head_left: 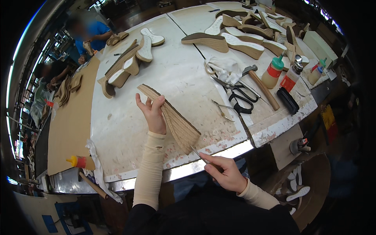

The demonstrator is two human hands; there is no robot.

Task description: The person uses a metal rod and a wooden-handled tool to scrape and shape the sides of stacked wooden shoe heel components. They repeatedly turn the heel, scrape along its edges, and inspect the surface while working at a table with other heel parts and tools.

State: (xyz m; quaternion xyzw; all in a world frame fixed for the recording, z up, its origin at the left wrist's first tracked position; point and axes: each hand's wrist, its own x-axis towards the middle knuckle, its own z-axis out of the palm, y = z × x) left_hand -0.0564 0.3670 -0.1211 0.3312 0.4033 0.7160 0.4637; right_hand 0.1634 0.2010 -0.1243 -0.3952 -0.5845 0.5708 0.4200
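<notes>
My left hand [153, 113] is closed round the thin end of a wedge shoe sole [178, 124] wrapped in tan woven material, with a dark brown strip along its edge. The sole is tilted, its thick heel end toward me. In my right hand [226, 172] is a slim pointed metal tool [197, 152], gripped near its back end; its exact kind is unclear. Its tip meets or nearly meets the lower corner of the heel. Both forearms wear beige sleeves.
Wedge soles [133, 64] lie at the far left, with a larger pile [254, 33] at the far right. Scissors [237, 94], pliers [222, 109], a hammer [262, 86], a white cloth [223, 69] and glue bottles [273, 72] lie right. Two people sit across the left side.
</notes>
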